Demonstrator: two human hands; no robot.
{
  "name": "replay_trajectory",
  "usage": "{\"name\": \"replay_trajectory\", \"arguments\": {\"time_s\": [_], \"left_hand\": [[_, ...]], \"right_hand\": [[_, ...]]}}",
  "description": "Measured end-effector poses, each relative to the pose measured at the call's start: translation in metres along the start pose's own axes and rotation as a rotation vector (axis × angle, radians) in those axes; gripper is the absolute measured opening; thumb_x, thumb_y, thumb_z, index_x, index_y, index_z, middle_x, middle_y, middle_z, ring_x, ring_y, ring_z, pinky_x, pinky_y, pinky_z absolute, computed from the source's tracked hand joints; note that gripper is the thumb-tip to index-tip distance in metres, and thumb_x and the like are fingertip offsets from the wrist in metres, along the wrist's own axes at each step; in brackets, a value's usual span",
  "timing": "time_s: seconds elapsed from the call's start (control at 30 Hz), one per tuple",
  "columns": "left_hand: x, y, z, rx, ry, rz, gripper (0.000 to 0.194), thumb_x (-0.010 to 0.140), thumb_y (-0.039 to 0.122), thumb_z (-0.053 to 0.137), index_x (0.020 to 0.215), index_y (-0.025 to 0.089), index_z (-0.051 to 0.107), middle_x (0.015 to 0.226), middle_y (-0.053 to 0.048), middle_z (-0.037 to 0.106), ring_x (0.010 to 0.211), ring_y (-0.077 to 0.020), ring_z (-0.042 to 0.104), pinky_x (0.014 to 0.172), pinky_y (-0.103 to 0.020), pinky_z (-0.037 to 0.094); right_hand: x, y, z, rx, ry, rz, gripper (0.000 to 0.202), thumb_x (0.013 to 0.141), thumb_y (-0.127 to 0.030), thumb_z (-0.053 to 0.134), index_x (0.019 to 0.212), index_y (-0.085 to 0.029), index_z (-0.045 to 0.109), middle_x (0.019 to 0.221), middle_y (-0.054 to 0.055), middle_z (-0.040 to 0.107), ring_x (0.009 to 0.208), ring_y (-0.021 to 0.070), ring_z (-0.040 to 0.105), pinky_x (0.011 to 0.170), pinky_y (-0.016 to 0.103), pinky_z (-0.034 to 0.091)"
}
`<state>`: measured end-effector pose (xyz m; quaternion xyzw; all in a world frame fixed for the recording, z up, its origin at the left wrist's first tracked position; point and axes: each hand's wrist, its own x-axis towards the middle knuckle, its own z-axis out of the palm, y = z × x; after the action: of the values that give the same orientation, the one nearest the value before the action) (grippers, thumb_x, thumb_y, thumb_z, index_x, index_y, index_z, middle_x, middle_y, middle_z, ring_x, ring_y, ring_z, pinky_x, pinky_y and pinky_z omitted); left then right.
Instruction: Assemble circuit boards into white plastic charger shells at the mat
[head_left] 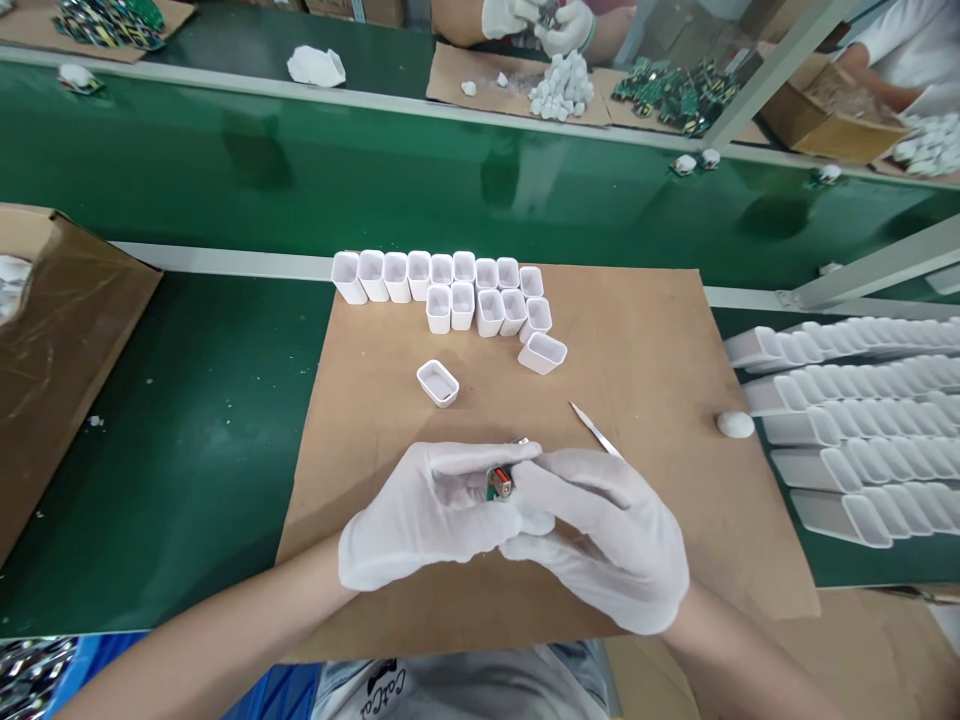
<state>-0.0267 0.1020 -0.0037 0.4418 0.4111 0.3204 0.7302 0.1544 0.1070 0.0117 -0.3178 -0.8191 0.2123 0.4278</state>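
Both of my hands wear white gloves and meet over the front half of a brown cardboard sheet [637, 350]. Between the fingers of my left hand [442, 505] and my right hand [600, 525] is a small circuit board [499, 484], green with a red and metallic part showing. The gloves cover most of it. Just beyond them lies a single white plastic cup [438, 384]. A white pointed tool [595, 430] rests by my right fingers, its near end hidden behind the glove.
Several white cups [418, 275] stand in rows at the sheet's back edge; one cup [542, 353] leans over. Stacked white cups [862, 430] fill the right side, near a white round piece [735, 425]. A cardboard box [67, 370] stands left. Across the partition, a person's gloved hands [540, 22] work.
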Motion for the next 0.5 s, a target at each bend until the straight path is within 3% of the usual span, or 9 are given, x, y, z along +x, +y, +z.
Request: {"name": "replay_trajectory", "arguments": {"time_s": [0.17,0.27,0.4,0.5], "left_hand": [[-0.001,-0.007,-0.004,0.031,-0.020,0.000,0.043,0.079,0.036,0.075,0.120,0.027,0.070,0.098,-0.007,0.073,0.091,-0.0271,0.067,0.073,-0.034,0.056],[-0.001,-0.008,-0.006,-0.020,-0.029,-0.061,0.044,0.077,0.038,0.078,0.119,0.029,0.070,0.102,-0.007,0.071,0.098,-0.0288,0.065,0.082,-0.038,0.054],[-0.001,-0.007,-0.008,-0.190,-0.095,-0.065,0.042,0.079,0.037,0.077,0.120,0.033,0.068,0.116,-0.005,0.068,0.109,-0.0288,0.060,0.093,-0.041,0.049],[-0.001,-0.010,-0.009,-0.218,-0.119,-0.046,0.039,0.084,0.031,0.073,0.123,0.035,0.066,0.113,-0.004,0.067,0.100,-0.0238,0.061,0.090,-0.040,0.049]], "right_hand": [[0.004,0.004,-0.001,-0.086,-0.027,-0.122,0.007,0.094,-0.027,0.063,0.095,-0.021,0.062,0.065,-0.001,0.057,0.053,0.0147,0.058,0.045,0.027,0.048],[-0.001,0.007,0.003,-0.047,0.008,-0.120,0.014,0.093,-0.027,0.064,0.104,-0.019,0.060,0.072,0.001,0.061,0.055,0.0155,0.059,0.048,0.028,0.049],[-0.009,0.007,0.005,0.134,0.026,0.007,0.045,0.088,-0.014,0.068,0.128,-0.026,0.049,0.072,-0.003,0.061,0.057,0.0152,0.058,0.054,0.028,0.054],[-0.012,0.003,0.004,0.082,0.057,0.052,0.049,0.087,-0.012,0.069,0.129,-0.027,0.050,0.088,0.003,0.065,0.071,0.0181,0.065,0.064,0.032,0.059]]}}
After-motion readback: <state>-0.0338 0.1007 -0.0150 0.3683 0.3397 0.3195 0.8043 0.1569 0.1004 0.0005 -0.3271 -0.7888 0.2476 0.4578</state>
